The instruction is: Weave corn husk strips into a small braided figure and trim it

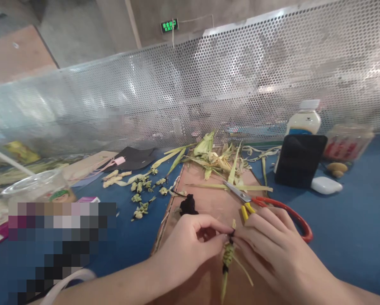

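Between my hands, above the cardboard, is a small woven leaf piece in yellow-green, with loose leaf ends and black thread wound near both ends. My left hand pinches its upper end, where the black thread is, between thumb and forefinger. From the other side, my right hand has its fingertips closed at that same thread-wrapped spot. Just past my left hand lies a bundle of black thread. Red-handled scissors rest by my right hand, which partly covers them. A yellow-handled tool sticks out beside its fingers.
Leaf strips are heaped at the far end of the cardboard. Several small woven pieces lie left on the blue table. A bottle, a black phone and a white case stand right. A plastic cup is left.
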{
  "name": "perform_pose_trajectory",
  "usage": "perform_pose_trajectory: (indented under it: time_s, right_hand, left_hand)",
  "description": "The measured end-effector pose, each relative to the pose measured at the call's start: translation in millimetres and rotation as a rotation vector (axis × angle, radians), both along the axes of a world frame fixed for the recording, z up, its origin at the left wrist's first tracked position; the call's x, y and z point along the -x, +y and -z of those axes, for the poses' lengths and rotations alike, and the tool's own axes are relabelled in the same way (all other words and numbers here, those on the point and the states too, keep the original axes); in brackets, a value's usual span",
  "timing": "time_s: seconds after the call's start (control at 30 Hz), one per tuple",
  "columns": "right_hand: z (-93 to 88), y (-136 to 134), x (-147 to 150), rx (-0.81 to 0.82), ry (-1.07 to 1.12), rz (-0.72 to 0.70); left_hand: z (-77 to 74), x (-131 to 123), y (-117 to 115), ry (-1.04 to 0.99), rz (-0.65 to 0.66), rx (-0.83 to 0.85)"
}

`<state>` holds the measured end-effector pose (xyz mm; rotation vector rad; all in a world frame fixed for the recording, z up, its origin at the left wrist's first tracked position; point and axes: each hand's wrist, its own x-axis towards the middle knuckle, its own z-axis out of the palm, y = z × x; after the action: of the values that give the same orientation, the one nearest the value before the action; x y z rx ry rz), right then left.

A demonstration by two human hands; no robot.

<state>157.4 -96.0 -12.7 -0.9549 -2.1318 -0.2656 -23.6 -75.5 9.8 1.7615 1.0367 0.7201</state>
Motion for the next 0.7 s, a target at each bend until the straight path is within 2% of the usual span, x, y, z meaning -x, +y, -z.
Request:
perform_pose_trajectory:
  time_s: [0.23, 0.53, 0.7]
  right_hand:
    - [-2.7, 0.3, 1.1, -0.018, -0.051, 0.028]
    - [2.0, 2.0, -0.5, 0.008, 0.015, 0.066]
    - [1.1, 1.4, -2.2, 0.003, 0.005, 0.015]
  left_hand:
    - [-0.8, -1.1, 0.5, 0.010, 0.025, 0.015]
    - [-4.5, -3.3, 1.2, -0.038, -0.029, 0.080]
    - [-3.7, -3.2, 2.1, -0.019, -0.045, 0.090]
